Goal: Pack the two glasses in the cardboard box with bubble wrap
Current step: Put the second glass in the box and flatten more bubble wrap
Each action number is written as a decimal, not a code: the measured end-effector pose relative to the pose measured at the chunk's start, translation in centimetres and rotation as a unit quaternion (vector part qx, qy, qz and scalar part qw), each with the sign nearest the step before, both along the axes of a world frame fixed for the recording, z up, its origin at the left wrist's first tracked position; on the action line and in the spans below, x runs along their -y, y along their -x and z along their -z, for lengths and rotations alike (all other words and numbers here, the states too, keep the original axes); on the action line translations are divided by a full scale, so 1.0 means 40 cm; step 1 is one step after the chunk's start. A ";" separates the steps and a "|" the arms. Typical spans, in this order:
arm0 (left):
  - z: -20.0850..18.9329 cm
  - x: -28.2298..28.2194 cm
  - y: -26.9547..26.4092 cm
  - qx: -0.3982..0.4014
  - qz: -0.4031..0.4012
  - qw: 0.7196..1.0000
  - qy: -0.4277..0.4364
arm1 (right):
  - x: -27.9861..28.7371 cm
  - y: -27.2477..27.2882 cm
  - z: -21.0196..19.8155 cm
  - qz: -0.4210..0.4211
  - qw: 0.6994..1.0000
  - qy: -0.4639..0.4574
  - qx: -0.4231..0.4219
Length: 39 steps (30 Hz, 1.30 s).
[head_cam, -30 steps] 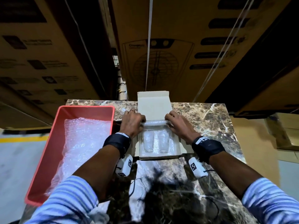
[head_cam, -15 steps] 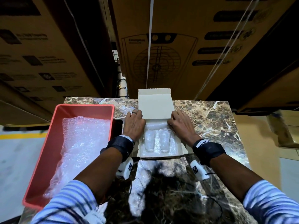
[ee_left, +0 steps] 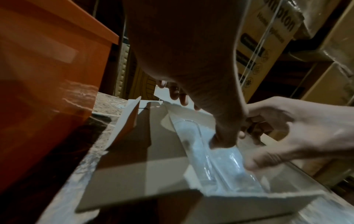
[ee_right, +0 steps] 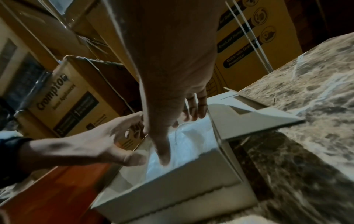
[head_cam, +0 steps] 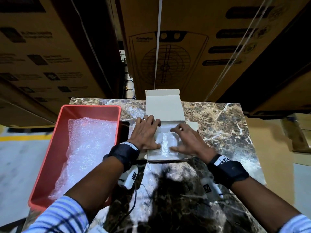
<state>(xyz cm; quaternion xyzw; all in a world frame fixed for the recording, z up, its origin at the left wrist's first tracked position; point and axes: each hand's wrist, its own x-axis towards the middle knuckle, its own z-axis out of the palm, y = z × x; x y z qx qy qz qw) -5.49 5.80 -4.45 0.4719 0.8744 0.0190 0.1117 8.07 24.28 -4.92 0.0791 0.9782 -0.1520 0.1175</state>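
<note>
The small white cardboard box [head_cam: 162, 105] stands on the marble table with its lid open away from me. Two clear glasses [head_cam: 165, 145] lie side by side in it under a sheet of bubble wrap [head_cam: 168, 127]. My left hand [head_cam: 146, 133] lies flat over the box's left side, its thumb pressing the wrap by the left glass [ee_left: 199, 151]. My right hand [head_cam: 186, 140] rests over the right side, thumb [ee_right: 164, 159] and fingertips pushing the wrap [ee_right: 191, 136] down. Neither hand grips anything. The hands hide parts of both glasses.
A red plastic tray [head_cam: 90, 107] with more bubble wrap [head_cam: 87, 140] stands on the table just left of the box. Large stacked cartons [head_cam: 185, 47] rise behind the table. Bare marble [head_cam: 218, 123] lies right of the box and in front of it.
Both hands have come from the far end of the box toward me, now spread over the glasses and pressing the wrap down. The box has stayed in place.
</note>
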 end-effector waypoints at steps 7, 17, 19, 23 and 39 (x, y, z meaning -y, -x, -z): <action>0.040 0.014 -0.047 -0.042 0.007 0.996 0.075 | 0.026 -0.021 0.019 -0.036 0.998 -0.042 0.014; 0.045 0.028 -0.072 -0.005 -0.048 0.998 0.044 | 0.024 -0.016 0.030 -0.020 0.999 0.006 -0.038; 0.042 0.028 -0.073 0.009 -0.057 0.997 0.042 | 0.026 -0.015 0.037 -0.018 0.999 0.002 -0.027; 0.030 0.024 -0.071 0.009 -0.059 0.997 0.053 | 0.026 -0.020 0.046 -0.009 0.999 0.008 -0.039; -0.090 0.072 -0.023 0.120 -0.099 0.978 -0.135 | 0.077 0.024 -0.055 0.030 0.983 0.100 -0.148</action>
